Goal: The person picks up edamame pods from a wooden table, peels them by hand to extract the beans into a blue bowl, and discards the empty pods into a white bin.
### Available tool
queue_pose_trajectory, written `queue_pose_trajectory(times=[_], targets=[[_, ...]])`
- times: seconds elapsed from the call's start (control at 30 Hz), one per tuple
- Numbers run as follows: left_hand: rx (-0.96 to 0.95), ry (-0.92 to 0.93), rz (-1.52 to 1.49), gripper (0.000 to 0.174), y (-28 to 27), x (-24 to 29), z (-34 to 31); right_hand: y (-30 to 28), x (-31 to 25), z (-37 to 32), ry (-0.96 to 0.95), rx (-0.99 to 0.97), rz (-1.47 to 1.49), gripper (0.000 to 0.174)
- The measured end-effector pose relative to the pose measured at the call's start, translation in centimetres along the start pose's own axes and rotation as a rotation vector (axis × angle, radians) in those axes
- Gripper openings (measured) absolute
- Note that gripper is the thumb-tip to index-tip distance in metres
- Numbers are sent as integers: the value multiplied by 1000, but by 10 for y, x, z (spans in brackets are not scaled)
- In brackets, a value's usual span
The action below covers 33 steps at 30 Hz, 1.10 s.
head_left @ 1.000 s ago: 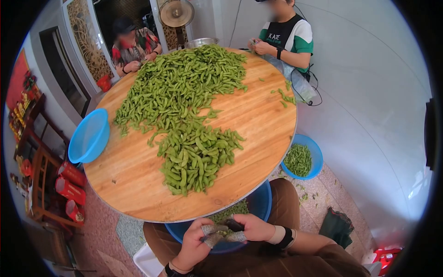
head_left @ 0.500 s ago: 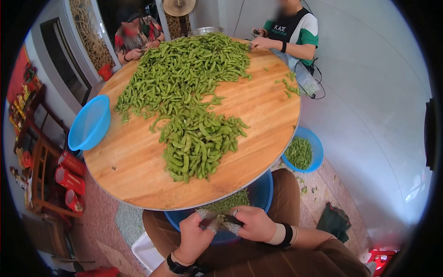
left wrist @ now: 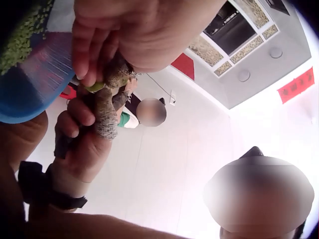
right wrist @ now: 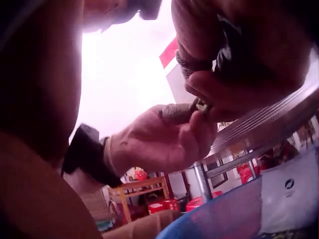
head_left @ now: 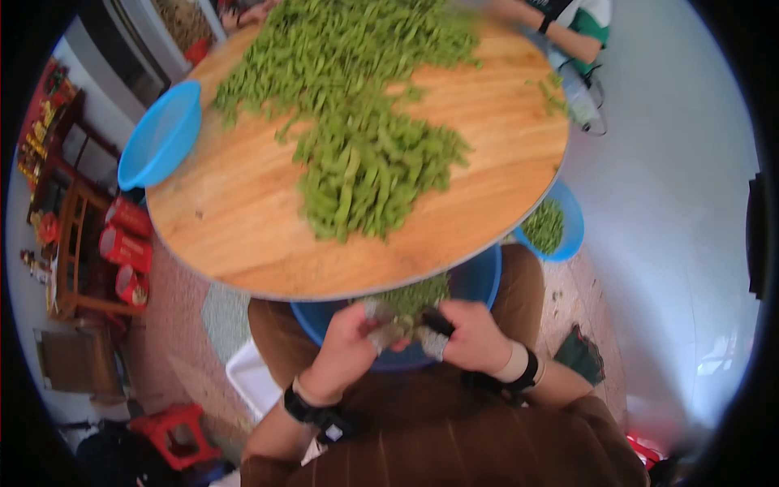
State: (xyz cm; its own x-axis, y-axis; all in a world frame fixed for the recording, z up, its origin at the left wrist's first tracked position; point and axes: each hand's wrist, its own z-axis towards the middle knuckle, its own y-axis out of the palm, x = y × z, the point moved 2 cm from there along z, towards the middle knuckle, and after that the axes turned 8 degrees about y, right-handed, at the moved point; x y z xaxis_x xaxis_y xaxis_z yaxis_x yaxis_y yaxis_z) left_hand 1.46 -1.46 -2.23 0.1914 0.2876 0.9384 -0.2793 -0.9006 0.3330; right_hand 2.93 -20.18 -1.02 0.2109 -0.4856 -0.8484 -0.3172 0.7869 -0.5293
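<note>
- Pod point(left wrist: 95, 87), green and mostly covered, lies between the fingertips of both hands, where they meet in front of the person's body.
- Left hand point(head_left: 345, 345): thumb and fingers bent in, pinching the pod from the left side.
- Right hand point(head_left: 477, 339): fingers curled, thumb up against the pod from the other side; the two hands come together at it.
- Grey wraps point(left wrist: 106, 114) cover some of the digits that grip.
- Both hands are over the near part of a deep blue basin point(head_left: 485, 280), which sits between the person's knees, partly under the table point(head_left: 243, 223).
- Small green beans point(head_left: 426, 294) lie in that basin, just beyond the fingers.
- Up on the table, beyond the hands, is a heap of pods point(head_left: 369, 174), joined to a bigger spread that runs out of the head view at the top.
- How much of the pod is opened cannot be made out: fingers hide most of it, and the head view is blurred there.
- Something dark point(head_left: 437, 321) shows at the right hand; what it is cannot be told.
- In the right wrist view that hand is mostly in shadow, and only a corner of the basin shows.
- Across the table, another person's forearm point(head_left: 568, 40) is cut off by the top edge.
</note>
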Motion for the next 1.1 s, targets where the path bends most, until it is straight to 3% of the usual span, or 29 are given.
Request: queue_pose_trajectory(times=[0.03,0.07,0.13,0.23,0.37,0.53,0.57,0.67,0.7,0.77,0.9,1.0,1.07,1.1], targets=[[14,-42,-41,19,1,0,-1,2,-2,1,42,-13,49,27],[45,-67,-48,19,0,-2,-2,5,4,2,-33,20,170,23],[52,-166,-306,23,-2,-6,-3,3,8,4,462,-335,728,15],[82,-140,-279,25,-5,-14,-2,5,16,10,509,-395,798,8],[127,-104,-152,23,-4,-14,0,9,15,10,477,-359,720,11],[98,-72,-116,22,-7,-24,0,11,15,12,346,-225,286,27],[69,-43,-93,23,-7,-26,0,12,15,12,180,-139,188,26],[96,-43,-130,21,-8,-26,0,14,15,12,104,-78,42,18],[98,-36,-132,21,-9,-25,0,14,12,12,99,-81,37,18],[99,-114,-178,22,-13,-23,-3,14,7,12,297,-221,324,17],[124,-62,-141,22,-33,-1,-26,12,8,13,227,-286,198,17],[233,63,175,20,-79,19,-71,14,19,14,122,-352,-14,17],[358,18,935,24,-100,44,-99,19,25,16,-210,-198,-16,16],[327,-83,1352,29,-110,49,-110,18,23,18,-215,-199,-7,16]])
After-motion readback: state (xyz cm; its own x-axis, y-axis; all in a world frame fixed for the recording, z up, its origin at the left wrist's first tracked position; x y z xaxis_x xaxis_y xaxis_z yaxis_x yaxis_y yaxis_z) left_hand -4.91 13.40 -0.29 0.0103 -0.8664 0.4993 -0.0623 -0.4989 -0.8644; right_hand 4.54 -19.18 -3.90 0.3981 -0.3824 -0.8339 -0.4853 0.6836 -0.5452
